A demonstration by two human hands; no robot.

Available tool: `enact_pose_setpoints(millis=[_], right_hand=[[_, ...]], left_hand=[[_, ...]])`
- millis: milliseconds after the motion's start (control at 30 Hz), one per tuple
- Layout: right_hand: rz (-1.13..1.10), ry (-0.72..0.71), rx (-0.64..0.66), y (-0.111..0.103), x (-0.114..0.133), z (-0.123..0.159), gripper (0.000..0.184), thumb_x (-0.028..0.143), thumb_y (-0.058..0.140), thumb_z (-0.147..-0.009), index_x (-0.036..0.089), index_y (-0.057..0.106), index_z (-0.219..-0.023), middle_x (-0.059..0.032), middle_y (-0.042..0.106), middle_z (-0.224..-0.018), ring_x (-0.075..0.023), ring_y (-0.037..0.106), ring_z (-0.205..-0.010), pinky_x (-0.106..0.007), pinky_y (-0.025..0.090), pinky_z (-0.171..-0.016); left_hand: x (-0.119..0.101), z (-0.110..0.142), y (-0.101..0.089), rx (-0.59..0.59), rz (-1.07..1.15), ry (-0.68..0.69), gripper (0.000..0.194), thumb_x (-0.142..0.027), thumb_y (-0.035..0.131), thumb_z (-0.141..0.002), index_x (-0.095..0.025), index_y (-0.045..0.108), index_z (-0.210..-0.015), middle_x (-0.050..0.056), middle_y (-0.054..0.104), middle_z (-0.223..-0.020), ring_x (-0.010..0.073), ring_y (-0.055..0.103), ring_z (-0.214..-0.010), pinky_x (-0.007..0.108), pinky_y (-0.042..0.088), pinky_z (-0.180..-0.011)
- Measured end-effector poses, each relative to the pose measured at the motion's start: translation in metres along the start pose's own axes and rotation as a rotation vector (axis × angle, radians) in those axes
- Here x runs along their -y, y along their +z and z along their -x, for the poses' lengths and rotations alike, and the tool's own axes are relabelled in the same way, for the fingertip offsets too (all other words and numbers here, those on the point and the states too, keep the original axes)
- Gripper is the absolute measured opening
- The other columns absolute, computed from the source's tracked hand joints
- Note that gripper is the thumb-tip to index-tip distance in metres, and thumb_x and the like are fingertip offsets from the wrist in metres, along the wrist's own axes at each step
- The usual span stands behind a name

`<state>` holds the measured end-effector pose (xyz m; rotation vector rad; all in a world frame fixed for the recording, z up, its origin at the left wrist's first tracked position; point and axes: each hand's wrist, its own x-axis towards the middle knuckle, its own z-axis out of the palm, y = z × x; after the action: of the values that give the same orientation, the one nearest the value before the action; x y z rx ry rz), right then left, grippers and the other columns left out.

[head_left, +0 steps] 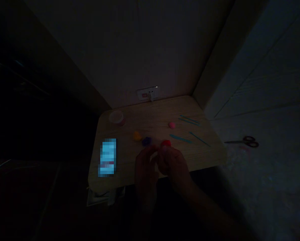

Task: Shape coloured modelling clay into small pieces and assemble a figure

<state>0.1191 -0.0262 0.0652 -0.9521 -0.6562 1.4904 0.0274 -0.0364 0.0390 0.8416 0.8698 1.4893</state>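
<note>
In the dim head view, my right hand [173, 164] is closed on a lump of red modelling clay [166, 143], which shows above the thumb. My left hand [145, 164] is right beside it with curved fingers held apart, and nothing shows in its grasp. Just past my left fingertips lie a dark blue clay lump [146, 141] and a yellow-orange one [137, 136]. A pink clay ball [171, 125] rests farther back. To the right are a flat blue modelling tool [180, 138] and a thin blue stick tool [199, 139].
The small wooden table [150, 117] stands against a wall with a socket and plug [148, 94]. On it are more thin blue tools [189, 119], a round tub [117, 117] and a lit, blurred-out phone [107, 158]. Scissors [242, 141] lie beyond the right edge.
</note>
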Motion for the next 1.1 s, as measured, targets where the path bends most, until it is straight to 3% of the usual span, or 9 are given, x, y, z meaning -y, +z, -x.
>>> enact_pose_setpoints(millis=[167, 233, 333, 467, 533, 633, 767, 933, 1100], right_hand=[[0.007, 0.077, 0.006, 0.002, -0.002, 0.005, 0.038, 0.052, 0.068, -0.094, 0.028, 0.063, -0.123, 0.0071, 0.057, -0.061, -0.0123, 0.049, -0.050, -0.022, 0.039, -0.045], [0.111, 0.024, 0.007, 0.001, -0.001, 0.006, 0.043, 0.050, 0.067, -0.096, 0.029, 0.063, -0.133, -0.0021, 0.076, -0.089, -0.0180, 0.068, -0.076, -0.028, 0.056, -0.062], [0.238, -0.059, -0.014, 0.001, -0.004, 0.008, 0.044, 0.053, 0.064, -0.097, 0.028, 0.068, -0.133, -0.0098, 0.076, -0.126, -0.0259, 0.072, -0.111, -0.040, 0.061, -0.092], [0.229, -0.081, -0.022, 0.010, -0.018, 0.013, 0.063, 0.057, 0.046, -0.106, 0.032, 0.035, -0.163, -0.0118, 0.076, -0.127, -0.0276, 0.077, -0.106, -0.046, 0.065, -0.087], [0.297, -0.166, -0.032, 0.014, -0.024, 0.014, 0.061, 0.050, 0.044, -0.108, 0.036, 0.029, -0.165, -0.0110, 0.067, -0.144, -0.0276, 0.070, -0.124, -0.049, 0.060, -0.103], [0.574, -0.310, 0.068, 0.010, -0.026, 0.010, 0.057, 0.034, 0.049, -0.105, 0.033, 0.042, -0.161, -0.0074, 0.048, -0.164, -0.0299, 0.040, -0.156, -0.056, 0.030, -0.130], [0.916, -0.558, 0.083, -0.010, -0.022, -0.005, 0.067, 0.029, 0.048, -0.100, 0.027, 0.033, -0.165, -0.0107, 0.041, -0.168, -0.0363, 0.019, -0.163, -0.072, 0.004, -0.129], [0.882, -0.732, -0.209, -0.024, -0.018, -0.008, 0.062, 0.041, 0.045, -0.104, 0.025, 0.030, -0.162, -0.0161, 0.040, -0.163, -0.0382, 0.034, -0.153, -0.068, 0.019, -0.126], [0.777, -0.718, -0.211, -0.022, -0.013, 0.007, 0.057, 0.057, 0.034, -0.107, 0.026, 0.040, -0.154, -0.0168, 0.045, -0.153, -0.0374, 0.044, -0.143, -0.061, 0.031, -0.122]], left_hand=[[-0.003, 0.008, -0.003, -0.066, -0.020, -0.016, 0.046, -0.047, 0.084, -0.081, -0.028, 0.073, -0.122, 0.009, 0.073, -0.128, 0.0263, 0.072, -0.113, 0.030, 0.062, -0.084], [-0.006, 0.010, -0.003, -0.097, 0.016, -0.046, 0.045, -0.050, 0.079, -0.084, -0.026, 0.073, -0.122, 0.011, 0.073, -0.128, 0.0264, 0.072, -0.112, 0.029, 0.062, -0.081], [-0.005, 0.013, -0.004, -0.135, 0.121, -0.120, 0.037, -0.051, 0.070, -0.091, -0.025, 0.074, -0.118, 0.010, 0.074, -0.123, 0.0238, 0.073, -0.108, 0.030, 0.062, -0.084], [0.008, 0.013, -0.006, -0.156, 0.165, -0.181, 0.040, -0.055, 0.054, -0.101, -0.029, 0.073, -0.126, 0.009, 0.074, -0.125, 0.0240, 0.073, -0.112, 0.034, 0.063, -0.092], [0.015, 0.013, -0.006, -0.115, 0.152, -0.173, 0.039, -0.052, 0.052, -0.103, -0.035, 0.070, -0.133, 0.007, 0.071, -0.133, 0.0256, 0.068, -0.127, 0.039, 0.059, -0.105], [0.017, 0.014, -0.001, -0.051, 0.144, -0.189, 0.036, -0.047, 0.058, -0.101, -0.035, 0.070, -0.132, 0.006, 0.069, -0.139, 0.0272, 0.062, -0.137, 0.044, 0.051, -0.116], [0.003, 0.019, 0.011, -0.038, 0.182, -0.290, 0.043, -0.052, 0.068, -0.094, -0.024, 0.074, -0.124, 0.012, 0.074, -0.130, 0.0314, 0.068, -0.126, 0.047, 0.057, -0.107], [-0.004, 0.027, 0.023, -0.155, 0.222, -0.374, 0.036, -0.044, 0.090, -0.076, -0.021, 0.075, -0.100, 0.005, 0.077, -0.101, 0.0193, 0.074, -0.091, 0.025, 0.058, -0.074], [-0.008, 0.017, 0.022, -0.283, 0.388, -0.375, 0.042, -0.045, 0.090, -0.075, -0.019, 0.058, -0.070, -0.005, 0.055, -0.065, 0.0094, 0.055, -0.060, 0.021, 0.050, -0.059]])
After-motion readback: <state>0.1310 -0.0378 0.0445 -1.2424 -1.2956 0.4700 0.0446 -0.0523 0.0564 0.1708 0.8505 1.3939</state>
